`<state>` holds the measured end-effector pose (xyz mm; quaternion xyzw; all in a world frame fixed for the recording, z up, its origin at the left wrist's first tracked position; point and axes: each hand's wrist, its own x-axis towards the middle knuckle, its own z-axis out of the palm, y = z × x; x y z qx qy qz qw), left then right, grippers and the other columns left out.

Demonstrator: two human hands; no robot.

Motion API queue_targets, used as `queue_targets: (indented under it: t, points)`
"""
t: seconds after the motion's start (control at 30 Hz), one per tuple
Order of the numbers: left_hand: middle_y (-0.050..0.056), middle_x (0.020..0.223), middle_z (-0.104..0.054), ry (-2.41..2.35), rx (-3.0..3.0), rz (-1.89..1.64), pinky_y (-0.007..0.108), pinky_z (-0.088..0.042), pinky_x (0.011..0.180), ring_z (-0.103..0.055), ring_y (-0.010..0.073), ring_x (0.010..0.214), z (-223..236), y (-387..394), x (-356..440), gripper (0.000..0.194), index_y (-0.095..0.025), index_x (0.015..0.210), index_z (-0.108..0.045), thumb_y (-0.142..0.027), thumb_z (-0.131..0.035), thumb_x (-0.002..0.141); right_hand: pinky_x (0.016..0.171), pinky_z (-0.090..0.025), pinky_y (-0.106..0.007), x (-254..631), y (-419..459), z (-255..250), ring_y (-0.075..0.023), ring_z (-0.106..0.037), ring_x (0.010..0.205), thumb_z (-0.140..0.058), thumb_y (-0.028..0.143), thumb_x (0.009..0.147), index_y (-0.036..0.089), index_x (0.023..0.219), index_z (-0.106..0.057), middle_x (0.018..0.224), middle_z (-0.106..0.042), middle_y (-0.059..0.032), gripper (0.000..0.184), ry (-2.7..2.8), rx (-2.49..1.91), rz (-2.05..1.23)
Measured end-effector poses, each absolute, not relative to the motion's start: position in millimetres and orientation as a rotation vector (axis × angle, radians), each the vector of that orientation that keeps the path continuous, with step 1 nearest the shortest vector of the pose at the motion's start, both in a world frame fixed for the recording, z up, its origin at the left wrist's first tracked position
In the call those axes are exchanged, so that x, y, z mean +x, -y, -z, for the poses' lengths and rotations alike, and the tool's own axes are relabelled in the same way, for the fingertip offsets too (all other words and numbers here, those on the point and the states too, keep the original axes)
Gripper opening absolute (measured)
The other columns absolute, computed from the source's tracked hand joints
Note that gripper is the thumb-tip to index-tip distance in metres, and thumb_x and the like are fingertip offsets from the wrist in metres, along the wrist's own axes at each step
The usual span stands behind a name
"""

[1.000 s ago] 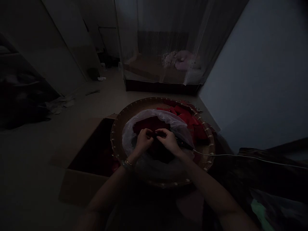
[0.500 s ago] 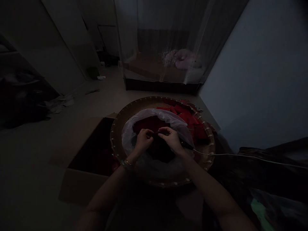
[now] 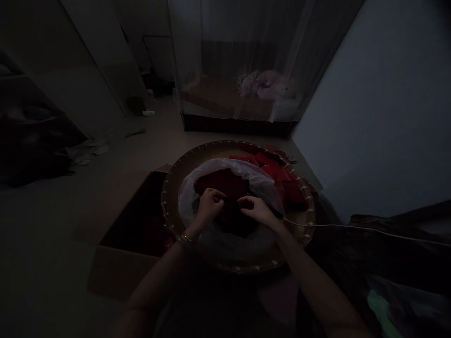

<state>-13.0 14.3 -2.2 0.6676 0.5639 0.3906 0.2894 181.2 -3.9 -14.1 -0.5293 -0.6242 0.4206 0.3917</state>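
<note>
A round woven bamboo tray (image 3: 168, 206) stands in front of me, and an open whitish plastic bag (image 3: 188, 188) lies in it. Dark red material (image 3: 221, 180) shows in the mouth of the bag. Above that, my left hand (image 3: 211, 204) is closed in a pinch; whatever its fingertips hold is too dark to name. My right hand (image 3: 259, 210) is a short gap to the right, thumb and fingers drawn together, their content unclear. Beside it lies a dark handled tool (image 3: 275, 212), partly hidden, with a white cord (image 3: 331, 226) running right.
Red flat pieces (image 3: 271, 166) are heaped at the tray's far right side. An open cardboard box (image 3: 120, 265) with dark red items stands at left. Beyond are a net-draped bed (image 3: 225, 105) and a pale wall (image 3: 380, 94). The room is very dim.
My right hand has drawn away from the left, to the right and slightly toward me, widening the gap between the fingertips. My left hand stays nearly in place.
</note>
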Motion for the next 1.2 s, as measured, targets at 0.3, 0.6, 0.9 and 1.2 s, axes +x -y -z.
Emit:
queue_targets:
  t: [0.3, 0.6, 0.9, 1.2]
  points:
    - [0.001, 0.083, -0.054, -1.509, 1.788, -1.042, 0.022, -0.048, 0.063, -0.054, 0.0088, 0.066, 0.5, -13.3, -12.6, 0.024, -0.017, 0.075, -0.068, -0.002, -0.054, 0.062, 0.073, -0.047, -0.032, 144.7, 2.0, -4.3, -0.0179, -0.061, 0.077, -0.064, 0.023, 0.068, 0.023, 0.084, -0.07, 0.084, -0.068, -0.0034, 0.017, 1.703, -1.278, -0.78]
    - [0.001, 0.085, -0.055, -1.51, 1.765, -1.048, 0.021, -0.047, 0.061, -0.053, 0.0069, 0.062, 4.9, -16.0, -13.7, 0.024, -0.017, 0.074, -0.068, -0.003, -0.054, 0.062, 0.057, -0.047, -0.028, 151.7, -2.3, -15.0, -0.0151, -0.061, 0.056, -0.07, 0.029, 0.061, 0.018, 0.074, -0.068, 0.066, -0.066, -0.0008, 0.017, 1.307, -1.292, -1.164]
    - [0.002, 0.086, -0.056, -1.499, 1.732, -1.06, 0.022, -0.049, 0.064, -0.056, 0.0091, 0.067, 4.3, -18.8, -19.2, 0.026, -0.019, 0.073, -0.071, -0.004, -0.053, 0.063, 0.066, -0.048, -0.032, 170.7, -4.9, -13.9, -0.0167, -0.061, 0.067, -0.063, 0.025, 0.066, 0.019, 0.078, -0.069, 0.074, -0.066, -0.0017, 0.014, 1.44, -1.338, -0.98]
    - [0.0, 0.08, -0.056, -1.477, 1.717, -1.112, 0.02, -0.046, 0.059, -0.053, 0.0073, 0.06, 7.7, -20.4, -23.8, 0.022, -0.016, 0.076, -0.063, -0.003, -0.054, 0.061, 0.085, -0.044, -0.036, 144.3, 7.8, -13.0, -0.0194, -0.056, 0.094, -0.063, 0.023, 0.073, 0.026, 0.102, -0.066, 0.105, -0.06, -0.0051, 0.029, 1.919, -1.107, -0.807]
